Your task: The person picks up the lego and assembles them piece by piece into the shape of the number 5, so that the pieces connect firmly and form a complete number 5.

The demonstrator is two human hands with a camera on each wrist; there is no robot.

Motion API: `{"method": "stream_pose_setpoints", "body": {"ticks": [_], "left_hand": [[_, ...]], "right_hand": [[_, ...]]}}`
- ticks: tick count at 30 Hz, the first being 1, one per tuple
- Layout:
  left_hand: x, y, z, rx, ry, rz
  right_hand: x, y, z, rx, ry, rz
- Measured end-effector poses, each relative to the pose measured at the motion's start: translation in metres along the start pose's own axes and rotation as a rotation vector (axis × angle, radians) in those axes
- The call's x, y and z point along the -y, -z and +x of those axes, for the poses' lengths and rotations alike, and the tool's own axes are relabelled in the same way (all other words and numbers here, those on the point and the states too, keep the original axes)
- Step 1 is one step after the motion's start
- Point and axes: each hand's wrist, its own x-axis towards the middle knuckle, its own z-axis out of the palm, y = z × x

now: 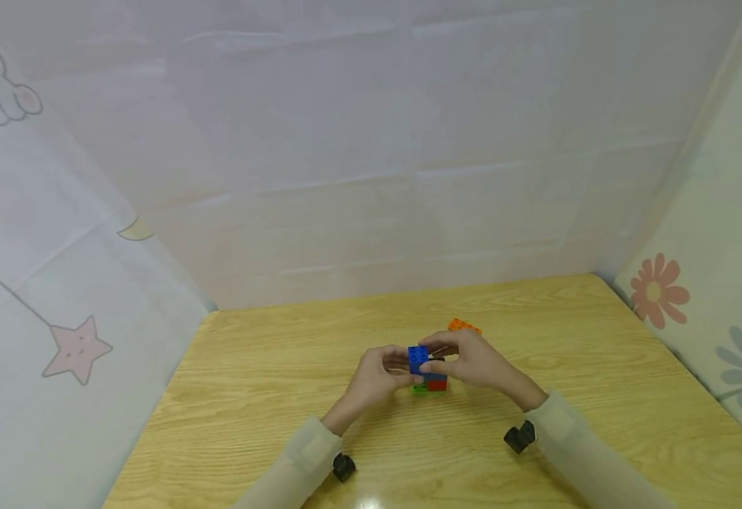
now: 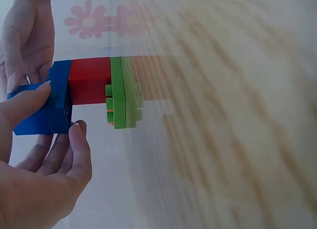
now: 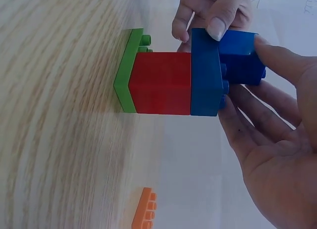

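A stack stands on the table: a green plate (image 3: 128, 75) at the bottom, a red block (image 3: 161, 83) on it, then a flatter blue brick (image 3: 205, 73). On one side of that brick's top sits a taller blue block (image 3: 240, 55); some studs beside it show. My left hand (image 1: 373, 378) pinches the blue pieces from the left, its thumb on the near side in the left wrist view. From the right, my right hand (image 1: 472, 359) holds the upper blue block (image 1: 418, 355) between thumb and fingers.
An orange studded brick (image 1: 464, 326) lies on the wooden table (image 1: 269, 382) behind my right hand. Pale printed sheets (image 1: 320, 177) rise behind the table and at both sides.
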Motion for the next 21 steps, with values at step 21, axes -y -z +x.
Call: {"method": "stream_pose_setpoints", "body": {"ticks": [21], "left_hand": [[0.001,-0.003,-0.001,-0.047,0.006,-0.097]], "right_hand": [[-0.031,0.029,-0.009,-0.255,-0.084,-0.057]]}}
